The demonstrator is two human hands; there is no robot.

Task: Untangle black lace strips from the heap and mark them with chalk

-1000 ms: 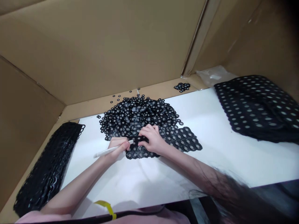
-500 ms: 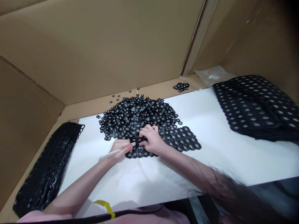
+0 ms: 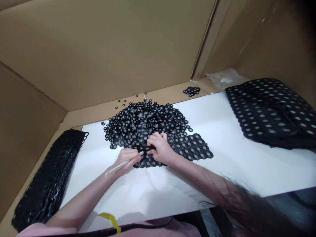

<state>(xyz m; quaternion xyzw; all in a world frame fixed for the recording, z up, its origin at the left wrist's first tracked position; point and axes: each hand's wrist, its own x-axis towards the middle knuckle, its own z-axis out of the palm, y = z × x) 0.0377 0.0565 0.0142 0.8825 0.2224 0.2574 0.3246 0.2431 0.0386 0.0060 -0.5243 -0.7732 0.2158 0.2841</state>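
- Brown cardboard walls (image 3: 111,49) rise behind a flat white tabletop (image 3: 209,121), which bears a heap of small black rings with pale centres (image 3: 145,118).
- Black sheet with rows of pale round dots (image 3: 196,148): on the heap's near side, reaching past its right.
- Left hand (image 3: 127,159), in front of heap: fingers closed round a slim white pen-shaped tool (image 3: 116,168), tip at the sheet.
- Right hand (image 3: 160,148), also in front of heap: thumb and fingertips clamped on the sheet.
- Left of heap, apart: long glossy black bundle (image 3: 46,177).
- Right of heap, well apart: black pale-dotted cloth (image 3: 271,112).
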